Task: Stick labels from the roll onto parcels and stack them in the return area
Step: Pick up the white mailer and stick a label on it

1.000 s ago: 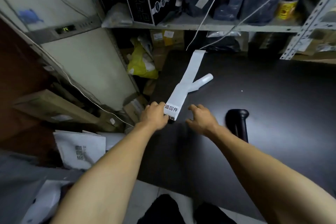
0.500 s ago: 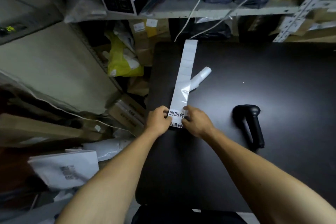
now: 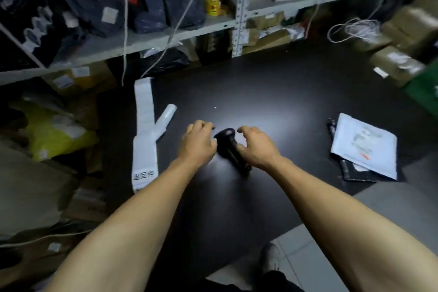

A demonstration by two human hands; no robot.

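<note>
The white label strip (image 3: 144,135) lies unrolled on the left side of the black table (image 3: 272,92), with printed labels at its near end and a small roll core (image 3: 167,115) beside it. Both hands hover mid-table, apart from the strip. My left hand (image 3: 196,143) is seen from the back with fingers curled down, fingertips hidden. My right hand (image 3: 258,148) has loosely curved fingers holding nothing. Between them lies a black barcode scanner (image 3: 231,147). A white parcel (image 3: 365,147) rests on a black parcel (image 3: 355,172) at the table's right.
Metal shelves (image 3: 151,40) packed with dark bags and boxes run along the back. Brown cardboard parcels (image 3: 398,64) and a green crate (image 3: 426,87) sit at the far right. A yellow bag (image 3: 59,135) and boxes crowd the floor at the left.
Both hands have let go of the label strip's near end and moved right, over the scanner. The view has swung right, bringing the parcels into sight.
</note>
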